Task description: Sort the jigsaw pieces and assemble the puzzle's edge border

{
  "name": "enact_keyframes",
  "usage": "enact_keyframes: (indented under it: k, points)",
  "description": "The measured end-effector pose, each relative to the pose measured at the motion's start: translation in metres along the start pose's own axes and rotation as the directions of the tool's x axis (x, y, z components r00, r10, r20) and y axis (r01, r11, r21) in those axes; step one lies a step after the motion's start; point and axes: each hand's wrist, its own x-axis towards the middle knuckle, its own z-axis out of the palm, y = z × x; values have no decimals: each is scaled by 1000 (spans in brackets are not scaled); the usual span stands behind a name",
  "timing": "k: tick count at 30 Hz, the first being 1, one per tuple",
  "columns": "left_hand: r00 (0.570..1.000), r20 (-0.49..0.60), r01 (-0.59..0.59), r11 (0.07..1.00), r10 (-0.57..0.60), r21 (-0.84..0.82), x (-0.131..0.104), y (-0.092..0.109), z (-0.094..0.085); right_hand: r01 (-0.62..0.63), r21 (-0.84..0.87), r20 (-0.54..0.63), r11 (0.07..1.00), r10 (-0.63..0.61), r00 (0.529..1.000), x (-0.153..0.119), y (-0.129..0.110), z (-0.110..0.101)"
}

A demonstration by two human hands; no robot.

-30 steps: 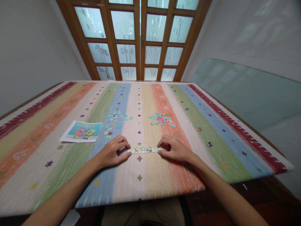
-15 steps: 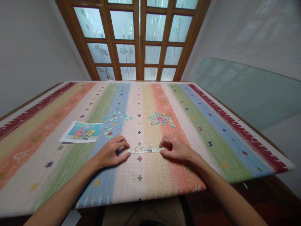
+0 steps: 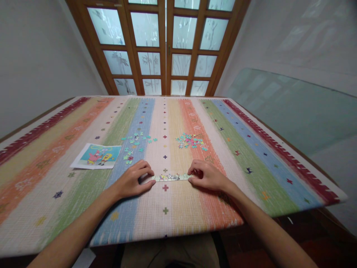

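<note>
A narrow strip of joined jigsaw pieces (image 3: 171,178) lies across the cloth in front of me, pale at both ends with coloured figures in its middle. My left hand (image 3: 134,179) grips its left end between thumb and fingers. At the opposite end, my right hand (image 3: 208,175) pinches the strip the same way, fingers curled. Both ends of the strip are partly hidden by my fingertips. Beyond my right hand lies a heap of loose jigsaw pieces (image 3: 191,141), mostly turquoise with some pink and yellow. Scattered turquoise pieces (image 3: 136,138) lie beyond my left hand.
A printed cartoon picture (image 3: 97,156) on white paper lies left of the scattered pieces. The striped tablecloth (image 3: 184,208) covers the table up to its near edge. Wooden doors with glass panes (image 3: 167,48) stand behind, and a pale glass-like panel (image 3: 292,100) leans at the right.
My right hand has shifted very slightly to the left along with its end of the strip. My left hand and the loose pieces stay where they were.
</note>
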Motion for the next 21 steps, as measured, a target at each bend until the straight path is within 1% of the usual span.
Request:
enact_keyframes:
  k: [14, 21]
  points:
    - [1000, 11, 7, 1000, -7, 6, 0, 0, -1, 21, -18, -19, 1000, -21, 1000, 0, 2, 1]
    - [1000, -2, 3, 1000, -3, 8, -1, -1, 0, 18, -41, -23, 999, -19, 1000, -1, 2, 1]
